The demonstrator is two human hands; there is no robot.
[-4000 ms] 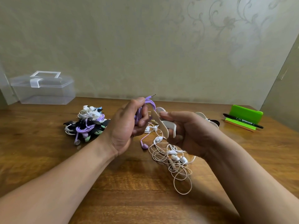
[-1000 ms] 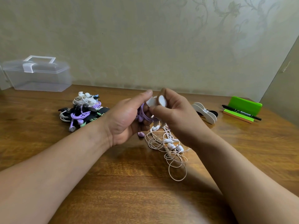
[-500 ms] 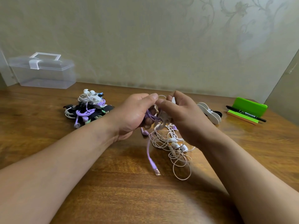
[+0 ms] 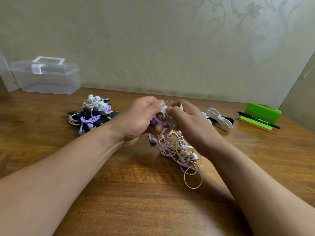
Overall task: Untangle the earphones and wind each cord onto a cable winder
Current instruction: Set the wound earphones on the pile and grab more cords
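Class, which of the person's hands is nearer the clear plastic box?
Left. The left hand is right of the clear plastic box and nearer the camera; the right hand lies farther right.

Medium-bright soft daylight, seemingly from 2 o'clock: wall (image 4: 255, 48) lighter there, dimmer at 10 o'clock. Mild sheen on table (image 4: 255, 150) at 3 o'clock. Soft shadow on the wood beside right forearm (image 4: 255, 193). Edges bend, wide-angle. Arms at 6 o'clock soft; slight blur at cable winder (image 4: 163, 109); clear box (image 4: 46, 77) hazy.
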